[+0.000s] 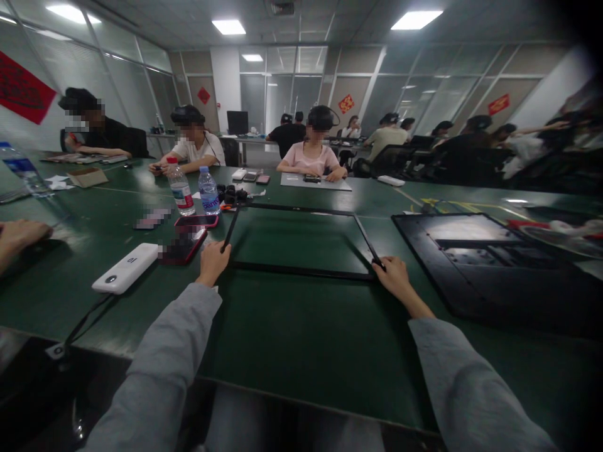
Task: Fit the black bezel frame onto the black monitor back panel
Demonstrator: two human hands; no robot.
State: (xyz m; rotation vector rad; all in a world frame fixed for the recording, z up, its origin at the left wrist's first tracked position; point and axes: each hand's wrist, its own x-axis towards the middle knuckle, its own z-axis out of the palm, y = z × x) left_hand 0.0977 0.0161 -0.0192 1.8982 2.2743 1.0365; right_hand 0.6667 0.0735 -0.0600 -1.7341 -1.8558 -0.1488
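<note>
The desk is green, w/ a smooth top. Nr its front edge, on the L side, lies a white power bank; behind it are two red-edged phones, then a red-capped bottle and a blue-capped bottle, both upright. The R part carries a large black panel. At the far edge, approx. middle, lies a grey board; toward the far L corner, a brown box. If the black frame touches the desk, I can't tell.

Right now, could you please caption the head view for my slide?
Left hand and right hand hold opposite sides of a black frame, green table below.
</note>
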